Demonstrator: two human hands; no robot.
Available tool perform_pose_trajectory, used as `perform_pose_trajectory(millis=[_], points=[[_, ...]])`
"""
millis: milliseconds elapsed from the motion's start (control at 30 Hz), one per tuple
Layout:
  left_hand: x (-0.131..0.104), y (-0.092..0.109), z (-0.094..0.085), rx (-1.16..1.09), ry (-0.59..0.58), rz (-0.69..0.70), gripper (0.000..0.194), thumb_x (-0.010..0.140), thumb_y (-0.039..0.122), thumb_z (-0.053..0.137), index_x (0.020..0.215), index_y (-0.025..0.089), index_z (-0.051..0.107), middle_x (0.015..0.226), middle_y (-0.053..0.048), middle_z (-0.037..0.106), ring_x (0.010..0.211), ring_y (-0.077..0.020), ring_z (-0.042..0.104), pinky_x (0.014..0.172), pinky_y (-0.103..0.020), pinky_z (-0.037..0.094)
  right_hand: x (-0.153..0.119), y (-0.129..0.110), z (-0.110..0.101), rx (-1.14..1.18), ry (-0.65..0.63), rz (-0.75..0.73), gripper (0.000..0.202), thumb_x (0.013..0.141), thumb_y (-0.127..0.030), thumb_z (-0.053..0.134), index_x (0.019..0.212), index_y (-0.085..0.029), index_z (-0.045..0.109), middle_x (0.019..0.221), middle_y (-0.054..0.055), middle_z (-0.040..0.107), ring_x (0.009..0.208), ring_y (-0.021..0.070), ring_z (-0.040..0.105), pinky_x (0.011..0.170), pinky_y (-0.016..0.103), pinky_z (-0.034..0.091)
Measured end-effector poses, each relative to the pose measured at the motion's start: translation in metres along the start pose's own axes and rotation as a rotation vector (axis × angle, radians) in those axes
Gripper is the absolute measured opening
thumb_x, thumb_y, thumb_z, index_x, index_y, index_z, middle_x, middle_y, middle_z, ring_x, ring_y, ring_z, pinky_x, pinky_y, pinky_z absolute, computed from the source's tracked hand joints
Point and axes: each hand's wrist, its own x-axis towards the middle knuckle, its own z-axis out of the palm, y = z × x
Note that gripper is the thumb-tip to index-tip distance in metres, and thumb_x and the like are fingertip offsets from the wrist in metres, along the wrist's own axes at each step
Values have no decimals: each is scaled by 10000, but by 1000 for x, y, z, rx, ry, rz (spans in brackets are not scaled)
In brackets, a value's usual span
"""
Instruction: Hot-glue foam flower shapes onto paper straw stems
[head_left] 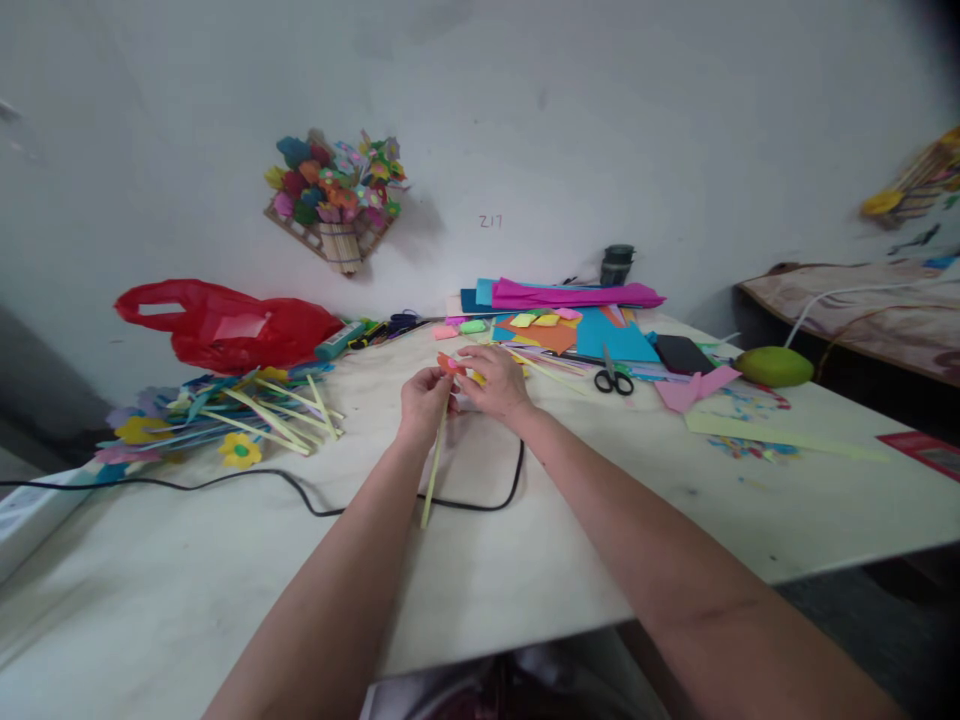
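Over the middle of the table, my left hand (423, 404) is closed on a paper flower, pinching it where its pale yellow stem (433, 475) meets the head. The small flower head (450, 364) is orange and pink. My right hand (495, 384) is closed on the same head from the right, fingers bent over its petals. The stem slants down toward me below my left hand, its lower end loose. My fingers hide part of the flower. Behind the stem, a black cable (480, 507) loops across the table.
Finished paper flowers (240, 450) and a red plastic bag (247, 325) lie on the left. Scissors (613, 380), coloured paper sheets (619, 335), a phone (682, 354) and a green mango-like fruit (774, 366) are on the right. A power strip (45, 515) sits at the left edge.
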Motion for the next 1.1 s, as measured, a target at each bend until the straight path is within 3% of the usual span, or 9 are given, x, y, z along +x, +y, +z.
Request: perform_pose_trajectory(millis=[300,533,867,1100], points=[[-3,3,3,44,5,6,239,625,305,654,769,132,572,527,33,552,344,-75,455,368,-212,353,1,4,6,107,35,149,139,781,-187,550,802,-205,686,890,35,691,873,176,600,816,316,453],[0,-1,3,77,31,30,206,633,300,644,730,132,574,516,26,556,323,-72,435,338,-207,305,2,5,5,144,-59,225,154,770,-219,576,874,-202,689,880,33,689,823,169,597,768,291,441],[1,0,2,92,-13,17,207,613,307,664,677,132,574,498,21,551,317,-66,415,333,-208,277,5,10,3,250,-122,336,169,791,-216,534,719,-187,684,765,12,680,760,149,594,680,252,425],[1,2,1,113,-11,-30,156,619,261,647,650,132,564,473,22,539,306,-67,407,331,-208,277,4,8,2,273,-147,396,136,753,-262,582,782,-189,693,777,15,681,745,147,593,654,249,421]])
